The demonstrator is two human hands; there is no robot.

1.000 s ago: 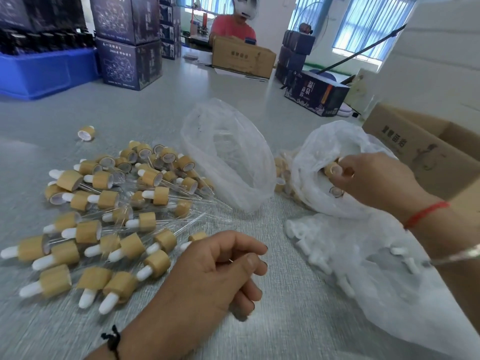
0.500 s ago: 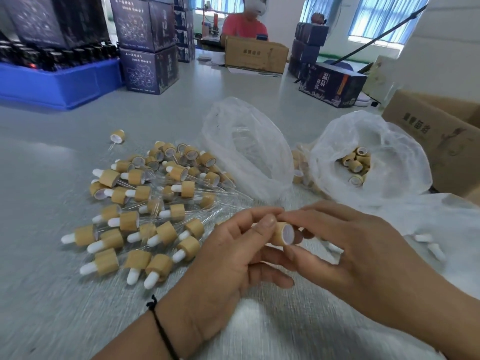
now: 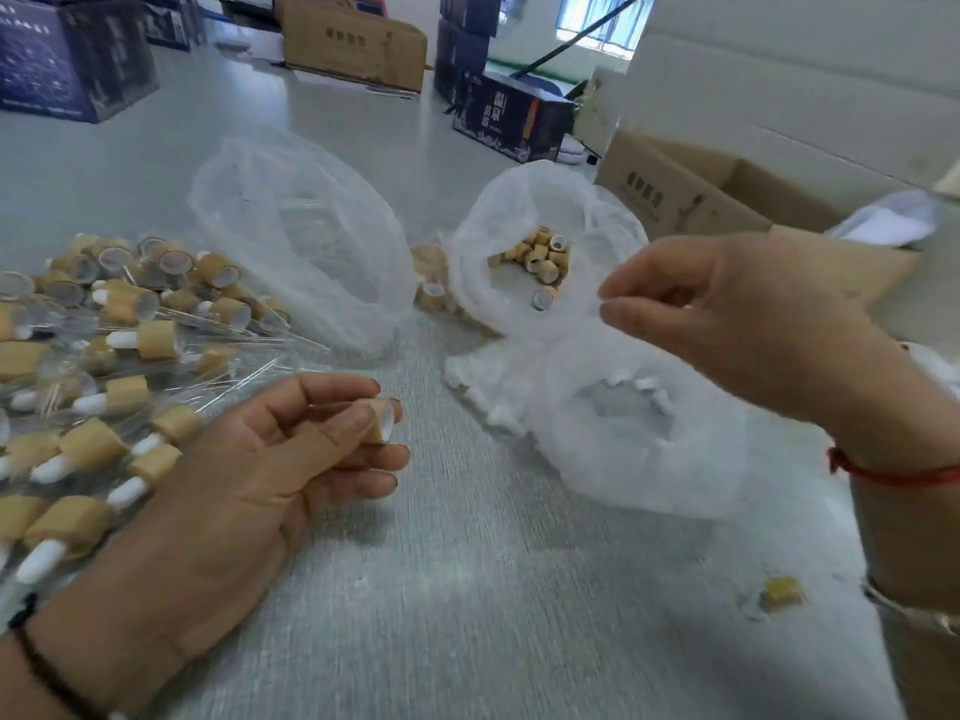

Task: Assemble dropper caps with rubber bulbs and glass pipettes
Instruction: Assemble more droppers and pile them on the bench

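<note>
Nearest me, my left hand (image 3: pixel 270 459) rests on the grey table (image 3: pixel 493 589), thumb and curled fingers pinching one bamboo cap (image 3: pixel 378 420), its white-lined opening facing right past the fingertips. Farther right, my right hand (image 3: pixel 727 324) hovers above the bag of white bulbs (image 3: pixel 634 428), fingers loosely curled; I cannot tell whether they hold anything. Left lies the pile of finished droppers (image 3: pixel 119 366). Beyond, the bag of loose caps (image 3: pixel 540 257) sits open.

- Table (image 3: pixel 467 589): pale grey, finely textured top.
- Cardboard cartons (image 3: pixel 353 44), brown, printed; open one (image 3: pixel 691 194) at right.
- Dark printed boxes (image 3: pixel 72 59), stacked at rear.
- Window (image 3: pixel 597 28): daylight.
- White wall (image 3: pixel 805 70).
</note>
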